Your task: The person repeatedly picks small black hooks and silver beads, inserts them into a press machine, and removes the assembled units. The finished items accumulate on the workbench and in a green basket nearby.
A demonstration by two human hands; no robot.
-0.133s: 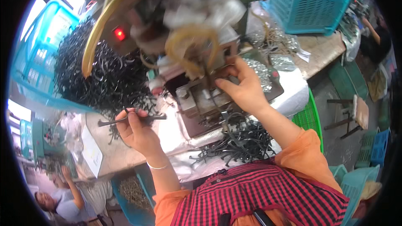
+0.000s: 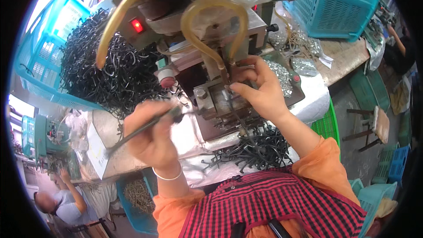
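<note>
My left hand (image 2: 152, 136), blurred by motion, is closed round a thin dark strip (image 2: 136, 132) left of the bench machine (image 2: 216, 97). The strip slants from lower left up to the right, with a thicker dark end past the fingers. My right hand (image 2: 264, 90) reaches to the machine's metal fixture (image 2: 211, 99), thumb and fingers bent together beside the tool under a yellow tube (image 2: 213, 4). What they pinch is hidden. Another dark strip (image 2: 235, 114) runs out of the fixture towards me, over a loose heap of black strips (image 2: 255, 150).
A teal basket (image 2: 39, 68) spills a large pile of black curved strips (image 2: 105, 66) at the left. Small shiny parts (image 2: 280, 77) lie right of the machine. A red push button (image 2: 167, 79) juts from its front. A co-worker (image 2: 66, 198) sits at lower left.
My left hand has moved right and nearer to the machine, and its strip has tilted from level to a slant. My right hand stays at the fixture. The view has shifted slightly.
</note>
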